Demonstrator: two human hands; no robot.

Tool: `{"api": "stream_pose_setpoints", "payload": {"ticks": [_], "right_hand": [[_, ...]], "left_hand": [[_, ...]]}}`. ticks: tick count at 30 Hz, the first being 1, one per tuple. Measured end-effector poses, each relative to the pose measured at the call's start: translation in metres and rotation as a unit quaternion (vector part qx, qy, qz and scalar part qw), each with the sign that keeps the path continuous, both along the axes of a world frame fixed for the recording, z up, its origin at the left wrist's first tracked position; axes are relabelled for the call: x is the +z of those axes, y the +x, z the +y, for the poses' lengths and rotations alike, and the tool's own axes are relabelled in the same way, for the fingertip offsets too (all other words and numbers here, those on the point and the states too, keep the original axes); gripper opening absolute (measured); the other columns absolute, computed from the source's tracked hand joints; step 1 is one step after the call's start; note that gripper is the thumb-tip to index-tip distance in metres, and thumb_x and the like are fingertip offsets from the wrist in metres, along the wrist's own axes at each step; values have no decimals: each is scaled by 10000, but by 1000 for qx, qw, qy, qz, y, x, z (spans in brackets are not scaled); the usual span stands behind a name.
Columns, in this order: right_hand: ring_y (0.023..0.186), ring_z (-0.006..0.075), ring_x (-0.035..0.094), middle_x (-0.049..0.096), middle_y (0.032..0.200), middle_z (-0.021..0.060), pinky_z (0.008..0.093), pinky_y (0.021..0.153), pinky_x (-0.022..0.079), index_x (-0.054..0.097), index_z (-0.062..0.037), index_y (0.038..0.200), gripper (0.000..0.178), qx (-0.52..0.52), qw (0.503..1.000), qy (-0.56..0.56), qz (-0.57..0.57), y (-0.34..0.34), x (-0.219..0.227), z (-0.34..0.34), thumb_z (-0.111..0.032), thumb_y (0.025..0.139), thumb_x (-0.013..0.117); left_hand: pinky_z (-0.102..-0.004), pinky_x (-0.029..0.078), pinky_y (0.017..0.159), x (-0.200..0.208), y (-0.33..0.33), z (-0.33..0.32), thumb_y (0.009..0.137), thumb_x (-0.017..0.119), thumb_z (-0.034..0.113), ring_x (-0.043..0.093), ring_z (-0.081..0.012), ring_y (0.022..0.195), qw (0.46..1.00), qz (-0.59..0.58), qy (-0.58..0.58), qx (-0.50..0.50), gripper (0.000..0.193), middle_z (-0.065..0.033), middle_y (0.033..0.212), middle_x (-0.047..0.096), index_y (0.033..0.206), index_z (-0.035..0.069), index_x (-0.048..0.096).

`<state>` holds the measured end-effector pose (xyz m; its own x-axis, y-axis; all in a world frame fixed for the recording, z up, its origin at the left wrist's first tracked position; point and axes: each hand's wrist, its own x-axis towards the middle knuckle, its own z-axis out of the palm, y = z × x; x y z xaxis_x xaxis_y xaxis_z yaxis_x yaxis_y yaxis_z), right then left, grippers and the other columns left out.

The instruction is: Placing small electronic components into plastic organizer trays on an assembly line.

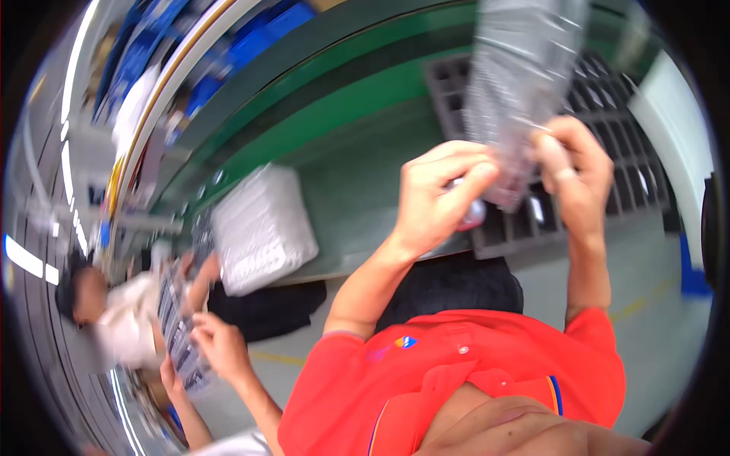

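Note:
A long, silvery translucent plastic bag (525,68) rises from between my hands toward the far edge of the view, its lower end crumpled. My left hand (441,194) is closed, pinching the bag's left edge near that end. A small pinkish, rounded thing (473,215) shows below its fingers; I cannot make out its kind. My right hand (574,171) pinches the bag's right edge with thumb and fingers. Behind both hands lies a dark grey compartment tray (525,242), with shiny pieces in some slots. The bag covers part of the tray, and motion blurs the fingertips.
On the green workbench (357,197) to the left sits a block-shaped bundle (262,228) in clear plastic. Co-workers stand further left; one's hands (220,346) hold a plastic bag (182,334). Blue bins (266,34) line the far side. A white panel (677,121) stands at right.

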<state>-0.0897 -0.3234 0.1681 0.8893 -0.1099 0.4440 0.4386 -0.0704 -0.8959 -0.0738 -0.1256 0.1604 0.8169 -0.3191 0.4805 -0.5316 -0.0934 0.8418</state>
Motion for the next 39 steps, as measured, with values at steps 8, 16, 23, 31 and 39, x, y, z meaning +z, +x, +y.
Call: {"api": "stream_pose_setpoints", "payload": {"ticks": [8, 16, 23, 31, 39], "right_hand": [[788, 77, 565, 593, 920, -9, 218, 654, 436, 654, 29, 1130, 260, -235, 945, 218, 60, 21, -10, -116, -175, 1023, 534], [740, 24, 511, 574, 894, -49, 180, 630, 392, 648, -1, 1134, 223, -133, 978, 158, 43, 28, 6, -93, -167, 1002, 578], [551, 4, 395, 563, 815, -25, 167, 473, 287, 638, -34, 1052, 151, -52, 992, 96, 70, -12, 11, -44, -164, 997, 586], [761, 63, 574, 632, 905, 41, 192, 676, 458, 648, 31, 921, 72, 31, 998, -31, 54, -52, 20, 46, -13, 875, 681], [761, 115, 635, 665, 836, 64, 246, 691, 484, 660, 34, 903, 73, 58, 995, -79, 33, -40, 37, 51, -38, 899, 664]], "left_hand": [[-283, 522, 802, 11, -19, 131, 927, 656, 125, 673, -151, 924, 975, 90, -67, 192, 188, -112, 1027, 739, 964, -36, 747], [-457, 545, 691, -48, -26, 100, 818, 698, 297, 681, -356, 760, 869, 86, 420, 245, 281, -146, 891, 645, 725, 34, 732], [-374, 518, 731, -61, -1, 55, 788, 773, 227, 655, -244, 844, 982, 62, 154, 90, 277, -93, 962, 660, 1001, 56, 730], [-328, 526, 763, 26, -16, 41, 799, 809, 181, 667, -244, 886, 999, -10, 23, -42, 324, -132, 990, 676, 1045, -1, 704], [-313, 510, 838, 36, -13, 52, 852, 768, 109, 652, -187, 951, 994, 52, -35, -89, 140, -98, 1008, 686, 943, 15, 716]]}}
